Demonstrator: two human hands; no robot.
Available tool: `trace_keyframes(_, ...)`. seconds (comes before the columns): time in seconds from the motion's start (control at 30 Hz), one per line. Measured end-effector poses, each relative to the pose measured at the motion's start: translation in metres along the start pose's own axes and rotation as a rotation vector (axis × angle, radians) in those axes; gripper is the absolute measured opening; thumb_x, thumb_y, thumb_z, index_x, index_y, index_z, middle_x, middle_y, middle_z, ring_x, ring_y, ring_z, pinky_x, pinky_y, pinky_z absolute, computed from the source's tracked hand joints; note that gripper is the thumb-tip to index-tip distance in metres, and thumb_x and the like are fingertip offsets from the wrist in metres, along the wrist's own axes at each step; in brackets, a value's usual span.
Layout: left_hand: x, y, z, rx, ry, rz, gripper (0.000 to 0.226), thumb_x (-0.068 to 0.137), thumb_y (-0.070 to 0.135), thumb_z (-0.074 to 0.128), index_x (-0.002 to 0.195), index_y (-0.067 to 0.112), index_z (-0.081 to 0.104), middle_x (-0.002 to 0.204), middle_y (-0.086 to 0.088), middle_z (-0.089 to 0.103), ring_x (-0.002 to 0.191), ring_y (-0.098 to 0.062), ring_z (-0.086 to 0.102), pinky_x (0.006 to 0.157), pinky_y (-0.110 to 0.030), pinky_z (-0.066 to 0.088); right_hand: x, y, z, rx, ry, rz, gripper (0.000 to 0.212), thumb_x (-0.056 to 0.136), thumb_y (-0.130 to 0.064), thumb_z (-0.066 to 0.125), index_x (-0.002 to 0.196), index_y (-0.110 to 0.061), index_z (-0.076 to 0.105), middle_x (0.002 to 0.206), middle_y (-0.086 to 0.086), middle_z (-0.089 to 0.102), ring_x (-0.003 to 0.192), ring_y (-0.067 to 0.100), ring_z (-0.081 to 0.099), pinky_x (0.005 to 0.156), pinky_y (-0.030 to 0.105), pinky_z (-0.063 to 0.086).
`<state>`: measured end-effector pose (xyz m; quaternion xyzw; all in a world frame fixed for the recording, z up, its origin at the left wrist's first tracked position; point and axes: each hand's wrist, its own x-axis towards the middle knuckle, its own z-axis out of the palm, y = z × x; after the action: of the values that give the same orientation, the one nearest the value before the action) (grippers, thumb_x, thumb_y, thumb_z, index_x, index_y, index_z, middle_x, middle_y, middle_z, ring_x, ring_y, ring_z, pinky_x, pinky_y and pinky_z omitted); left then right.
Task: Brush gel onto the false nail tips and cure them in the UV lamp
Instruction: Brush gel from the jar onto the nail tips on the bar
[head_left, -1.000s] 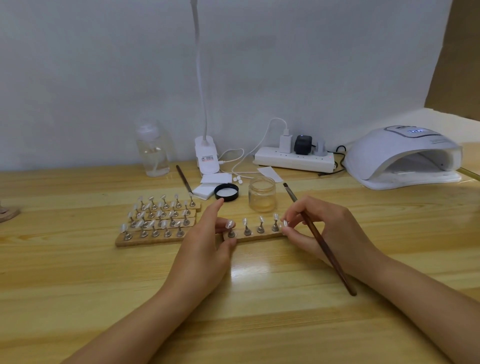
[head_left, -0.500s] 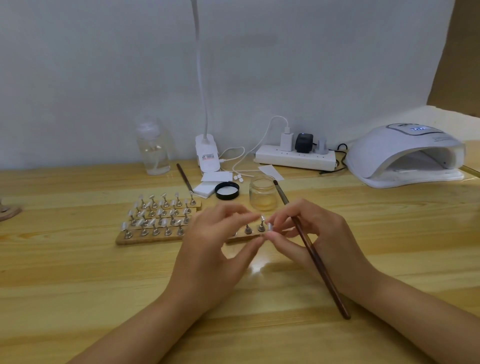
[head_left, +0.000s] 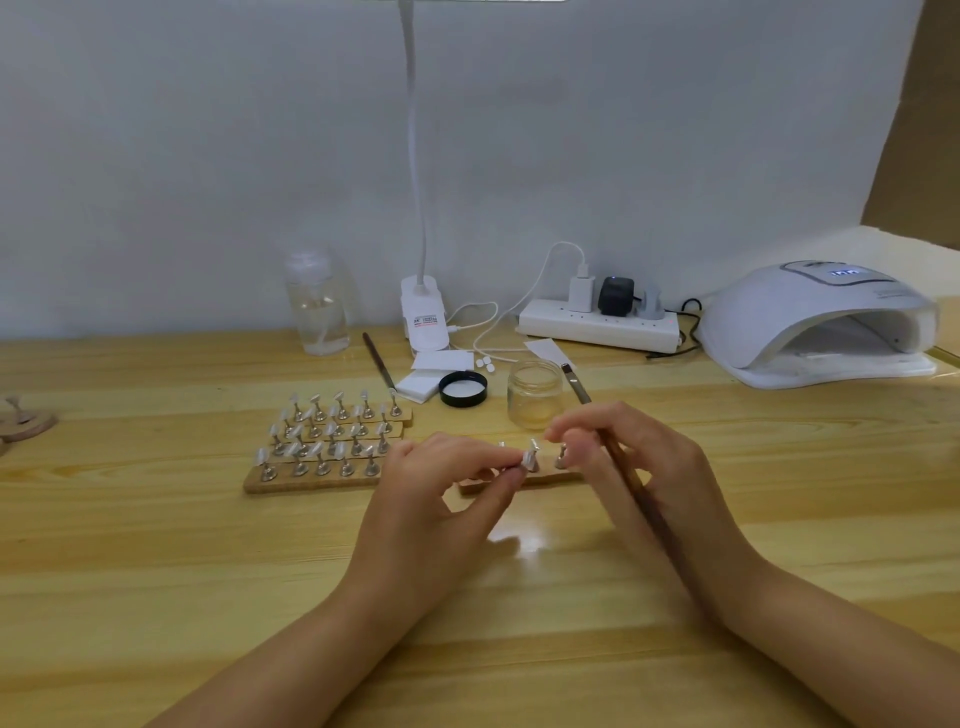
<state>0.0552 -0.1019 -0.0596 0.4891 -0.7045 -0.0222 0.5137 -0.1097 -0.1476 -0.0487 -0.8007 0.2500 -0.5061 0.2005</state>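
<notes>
My left hand (head_left: 441, 499) pinches a small metal stand with a false nail tip (head_left: 529, 460) just above a short wooden strip (head_left: 519, 482) that carries more stands. My right hand (head_left: 639, 478) holds a brown gel brush (head_left: 623, 467), bristles pointing away toward the open gel jar (head_left: 535, 395), and its fingertips hover over another stand (head_left: 561, 460) on the strip. The white UV lamp (head_left: 821, 322) sits at the far right with its opening facing me.
Wooden strips (head_left: 322, 470) full of nail-tip stands lie left of my hands. A black jar lid (head_left: 463, 388), white wipes (head_left: 426, 376), a second brush (head_left: 379, 366), a clear pump bottle (head_left: 317, 304), a desk lamp base (head_left: 425, 317) and a power strip (head_left: 597, 327) line the back.
My left hand moved from the strip's left end to pinch a stand near its middle and lift it. My right hand shifted left along the strip with the brush.
</notes>
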Motion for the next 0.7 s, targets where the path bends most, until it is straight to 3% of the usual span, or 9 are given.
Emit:
trace_keyframes(0.1, 0.001, 0.000, 0.000, -0.023, 0.026, -0.033, 0.009, 0.075, 0.028, 0.066, 0.083, 0.029, 0.070, 0.073, 0.020, 0.065, 0.072, 0.000, 0.059, 0.078, -0.048, 0.044, 0.008, 0.000, -0.007, 0.100, 0.074, 0.147, 0.028, 0.095, -0.044, 0.040, 0.095, -0.029, 0.063, 0.069, -0.006, 0.066, 0.058, 0.001, 0.057, 0.054, 0.007, 0.042)
trace_keyframes(0.23, 0.003, -0.001, -0.002, -0.063, 0.070, -0.062, 0.009, 0.075, 0.023, 0.065, 0.081, 0.027, 0.071, 0.073, 0.016, 0.066, 0.074, -0.001, 0.059, 0.076, -0.049, 0.046, 0.035, 0.000, -0.018, 0.265, 0.233, 0.391, 0.052, 0.085, -0.054, 0.031, 0.067, -0.027, 0.072, 0.039, -0.003, 0.046, 0.037, 0.001, 0.039, 0.043, 0.005, 0.033)
trace_keyframes(0.37, 0.004, 0.000, -0.004, -0.083, 0.097, -0.051, 0.010, 0.074, 0.026, 0.067, 0.080, 0.035, 0.068, 0.083, 0.019, 0.067, 0.075, 0.001, 0.060, 0.075, -0.036, 0.047, 0.070, 0.015, -0.026, 0.160, 0.170, 0.488, 0.041, 0.096, -0.037, 0.042, 0.070, -0.022, 0.070, 0.040, -0.013, 0.050, 0.038, -0.004, 0.042, 0.040, 0.006, 0.030)
trace_keyframes(0.5, 0.006, 0.001, -0.004, -0.085, 0.112, -0.043, 0.018, 0.075, 0.020, 0.065, 0.081, 0.036, 0.064, 0.088, 0.018, 0.066, 0.077, 0.003, 0.059, 0.073, -0.018, 0.044, 0.093, 0.035, -0.021, -0.039, 0.042, 0.481, 0.027, 0.091, -0.036, 0.054, 0.072, -0.018, 0.059, 0.052, -0.007, 0.063, 0.038, -0.007, 0.047, 0.053, 0.018, 0.036)
trace_keyframes(0.6, 0.006, 0.001, -0.004, -0.091, 0.115, -0.053, 0.018, 0.075, 0.020, 0.064, 0.081, 0.037, 0.063, 0.088, 0.018, 0.066, 0.077, 0.002, 0.060, 0.074, -0.020, 0.045, 0.103, 0.042, -0.011, -0.179, -0.026, 0.454, 0.033, 0.086, -0.040, 0.061, 0.065, -0.016, 0.053, 0.048, -0.009, 0.062, 0.052, -0.010, 0.054, 0.058, 0.019, 0.036)
trace_keyframes(0.7, 0.005, -0.001, -0.004, -0.091, 0.113, -0.073, 0.014, 0.075, 0.021, 0.064, 0.076, 0.035, 0.067, 0.087, 0.018, 0.066, 0.077, 0.001, 0.060, 0.075, -0.027, 0.046, 0.109, 0.047, -0.001, -0.287, -0.075, 0.459, 0.036, 0.083, -0.043, 0.064, 0.059, -0.017, 0.054, 0.047, -0.009, 0.059, 0.062, 0.001, 0.059, 0.063, 0.025, 0.043)
